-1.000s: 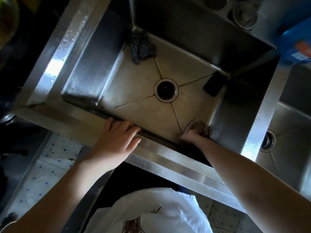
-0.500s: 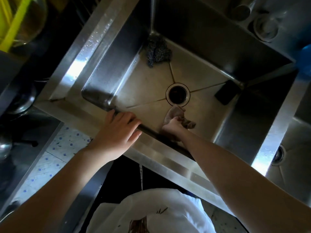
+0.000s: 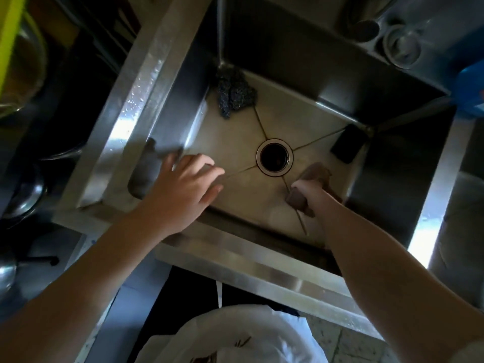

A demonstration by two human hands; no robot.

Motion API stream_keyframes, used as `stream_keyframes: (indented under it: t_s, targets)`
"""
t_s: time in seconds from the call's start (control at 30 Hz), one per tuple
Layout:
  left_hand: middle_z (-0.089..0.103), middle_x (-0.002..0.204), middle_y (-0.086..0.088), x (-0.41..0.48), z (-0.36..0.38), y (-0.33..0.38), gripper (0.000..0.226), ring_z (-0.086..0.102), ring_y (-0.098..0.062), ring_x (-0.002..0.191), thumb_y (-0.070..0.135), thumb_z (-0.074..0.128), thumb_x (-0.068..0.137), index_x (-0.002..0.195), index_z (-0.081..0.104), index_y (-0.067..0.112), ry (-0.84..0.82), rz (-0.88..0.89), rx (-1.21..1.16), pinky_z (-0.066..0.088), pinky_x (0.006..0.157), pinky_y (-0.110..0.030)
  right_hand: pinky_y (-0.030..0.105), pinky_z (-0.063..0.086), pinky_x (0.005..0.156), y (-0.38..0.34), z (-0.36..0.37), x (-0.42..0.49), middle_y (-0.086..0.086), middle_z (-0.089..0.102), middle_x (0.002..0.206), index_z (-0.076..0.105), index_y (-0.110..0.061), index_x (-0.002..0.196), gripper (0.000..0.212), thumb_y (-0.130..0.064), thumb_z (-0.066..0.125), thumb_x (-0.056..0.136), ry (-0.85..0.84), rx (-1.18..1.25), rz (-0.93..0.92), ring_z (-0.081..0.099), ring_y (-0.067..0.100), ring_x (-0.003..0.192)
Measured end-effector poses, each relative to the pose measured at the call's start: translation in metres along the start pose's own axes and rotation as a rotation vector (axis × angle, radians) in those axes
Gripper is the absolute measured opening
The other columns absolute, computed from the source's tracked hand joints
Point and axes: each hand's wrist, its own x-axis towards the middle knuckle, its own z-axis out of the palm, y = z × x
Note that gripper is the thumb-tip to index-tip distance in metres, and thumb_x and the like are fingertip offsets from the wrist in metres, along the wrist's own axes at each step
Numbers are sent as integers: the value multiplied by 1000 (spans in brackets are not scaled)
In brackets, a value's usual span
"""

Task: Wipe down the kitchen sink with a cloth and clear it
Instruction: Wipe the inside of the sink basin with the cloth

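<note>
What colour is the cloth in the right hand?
Brownish; the cloth shows bunched under the right hand in the head view.

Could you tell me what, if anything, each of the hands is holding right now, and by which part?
The right hand grips the brown cloth bunched at its middle, on the sink floor. The left hand holds nothing.

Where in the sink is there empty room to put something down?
The sink floor is bare between the steel scourer in the far left corner and the drain, and also between the drain and the black sponge. The near side is crowded: the left hand reaches in, and the right hand presses the cloth there.
</note>
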Motion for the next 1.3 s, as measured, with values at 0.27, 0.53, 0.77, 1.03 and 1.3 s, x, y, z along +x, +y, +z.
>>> stream_keyframes:
  t_s: [0.27,0.53,0.77,1.03,1.3]
  targets:
    - [57,118,-8,38,-14,-28,40,56,-30,107,37,39,90,112,64,15,18,41,40,29,97,-48,37,45,93,-36,22,3,14,54,130,42,-5,134,59,-30,65,85,343,-254,-184,55,32,117]
    - [44,139,-20,68,-29,-66,38,43,-35,119,25,60,86,120,59,8,107,11,160,36,96,-53,38,46,89,-47,23,9,20,61,117,57,-5,115,28,-13,56,88,496,-205,-244,58,38,110]
    - [42,141,-23,82,-37,-80,37,49,-40,120,26,60,87,119,61,9,122,-21,202,36,99,-52,37,46,91,-106,6,30,18,60,123,57,-15,124,36,-9,47,90,488,-81,-314,57,36,112]
    - [41,141,-24,83,-37,-82,51,51,-40,118,35,34,87,122,60,9,86,-12,196,38,98,-51,38,45,92,-164,-2,54,17,61,123,59,-17,122,39,-5,44,88,460,-501,-622,55,36,114]
    - [40,141,-25,82,-28,-86,49,49,-39,121,35,36,89,124,58,9,114,16,187,37,99,-53,38,33,101,-131,-2,40,-3,38,149,43,-28,138,50,-8,40,93,268,-1118,-849,42,27,127]
